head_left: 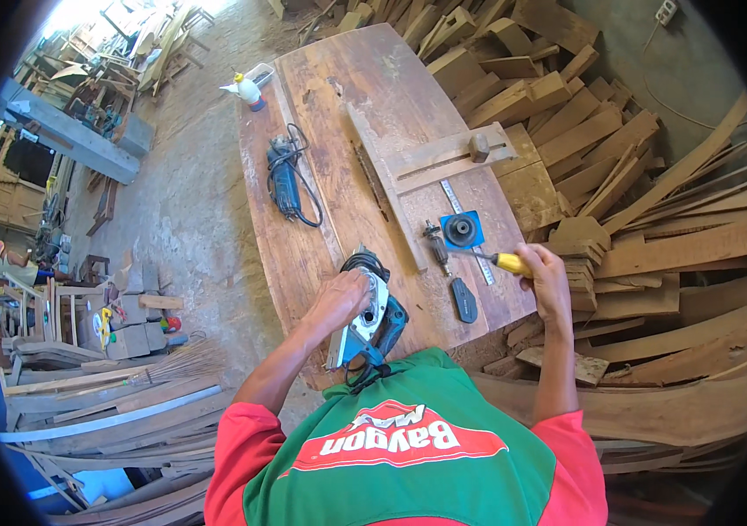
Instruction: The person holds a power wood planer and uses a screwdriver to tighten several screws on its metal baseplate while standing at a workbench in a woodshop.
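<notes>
1. Nearest to me, below the lens, is the green and red shirt (408,456); both forearms run up from it to the wooden workbench (364,114).
2. My left hand (343,302) is spread flat and pressing down on the blue electric planer (371,326), which lies at the near edge of the bench. Its fingers are apart over the grey housing, not wrapped round it. The planer sits so close to the edge that I judge a hard push could tip it off.
3. My right hand (547,279) is closed round the yellow-handled screwdriver (503,261), shaft pointing left toward the loose parts. If the tip slips while I lever with it, I think it could jab the left hand or skid into those parts.
4. Between the hands lie a motor armature (436,245), a dark cover piece (463,300) and a blue square pad (462,230) with a black round part on it. They are near the far-right edge; I reckon a swept sleeve could knock them into the stacked timber offcuts (636,175).
5. The planer's black cord (364,373) bunches at the shirt and could snag.
6. Further up rest a blue angle grinder (285,180) and a glue bottle (249,89), well apart from the work.
</notes>
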### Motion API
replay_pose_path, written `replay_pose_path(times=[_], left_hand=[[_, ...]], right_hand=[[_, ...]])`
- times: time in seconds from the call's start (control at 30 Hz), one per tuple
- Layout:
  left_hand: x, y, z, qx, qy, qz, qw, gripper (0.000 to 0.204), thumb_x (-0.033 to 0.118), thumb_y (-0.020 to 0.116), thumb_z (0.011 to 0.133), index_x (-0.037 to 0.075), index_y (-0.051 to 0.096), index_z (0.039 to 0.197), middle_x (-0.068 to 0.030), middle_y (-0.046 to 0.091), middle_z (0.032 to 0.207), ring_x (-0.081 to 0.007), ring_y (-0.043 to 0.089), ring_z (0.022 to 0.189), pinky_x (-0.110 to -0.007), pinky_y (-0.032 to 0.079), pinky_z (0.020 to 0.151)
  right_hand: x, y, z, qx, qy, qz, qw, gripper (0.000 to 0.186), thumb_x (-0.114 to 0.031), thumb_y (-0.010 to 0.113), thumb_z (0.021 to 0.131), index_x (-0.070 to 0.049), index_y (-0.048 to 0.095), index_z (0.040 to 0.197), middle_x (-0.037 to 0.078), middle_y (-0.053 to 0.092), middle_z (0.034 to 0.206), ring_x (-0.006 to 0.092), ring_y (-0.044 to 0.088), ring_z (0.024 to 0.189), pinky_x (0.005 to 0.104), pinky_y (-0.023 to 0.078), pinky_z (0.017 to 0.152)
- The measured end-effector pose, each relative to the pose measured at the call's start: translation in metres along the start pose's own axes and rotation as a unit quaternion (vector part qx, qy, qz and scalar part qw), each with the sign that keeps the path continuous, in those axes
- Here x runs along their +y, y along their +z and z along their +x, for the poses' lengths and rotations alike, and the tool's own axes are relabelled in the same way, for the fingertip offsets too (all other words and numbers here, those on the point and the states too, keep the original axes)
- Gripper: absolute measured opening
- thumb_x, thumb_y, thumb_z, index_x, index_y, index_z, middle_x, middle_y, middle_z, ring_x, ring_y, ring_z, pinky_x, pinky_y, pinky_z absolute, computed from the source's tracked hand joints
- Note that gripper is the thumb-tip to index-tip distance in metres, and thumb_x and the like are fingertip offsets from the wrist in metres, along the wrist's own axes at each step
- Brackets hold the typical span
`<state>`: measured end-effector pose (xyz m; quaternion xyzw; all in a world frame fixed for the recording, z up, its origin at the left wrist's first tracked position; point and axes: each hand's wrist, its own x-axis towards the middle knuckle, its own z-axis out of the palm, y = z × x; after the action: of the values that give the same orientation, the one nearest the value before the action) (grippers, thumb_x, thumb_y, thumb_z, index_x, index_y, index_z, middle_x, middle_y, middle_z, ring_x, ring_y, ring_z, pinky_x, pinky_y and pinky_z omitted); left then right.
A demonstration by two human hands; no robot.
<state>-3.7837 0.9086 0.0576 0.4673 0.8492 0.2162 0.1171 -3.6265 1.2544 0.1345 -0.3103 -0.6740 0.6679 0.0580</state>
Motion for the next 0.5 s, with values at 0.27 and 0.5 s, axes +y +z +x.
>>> replay_pose_path(times=[0.27, 0.5], left_hand=[[0.010, 0.089, 0.082, -0.156, -0.003, -0.082, 0.984, 0.018, 0.019, 0.062, 0.084, 0.002, 0.061, 0.084, -0.0216, 0.067, 0.083, -0.0407, 0.066, 0.083, -0.050, 0.052, 0.073], [-0.003, 0.106, 0.099, -0.139, 0.052, -0.044, 0.988, 0.024, 0.024, 0.066, 0.084, 0.004, 0.068, 0.096, -0.0203, 0.071, 0.093, -0.0382, 0.069, 0.088, -0.046, 0.055, 0.078]], right_hand=[[0.059, -0.015, -0.027, 0.042, 0.133, 0.225, 0.964, 0.034, -0.036, 0.063, 0.097, -0.003, 0.064, 0.103, 0.005, 0.062, 0.081, 0.0064, 0.053, 0.055, 0.0178, 0.034, 0.040], [0.041, 0.004, -0.047, -0.059, 0.123, 0.099, 0.986, 0.032, -0.026, 0.073, 0.087, -0.004, 0.069, 0.112, 0.000, 0.066, 0.082, 0.0019, 0.050, 0.055, 0.0165, 0.032, 0.043]])
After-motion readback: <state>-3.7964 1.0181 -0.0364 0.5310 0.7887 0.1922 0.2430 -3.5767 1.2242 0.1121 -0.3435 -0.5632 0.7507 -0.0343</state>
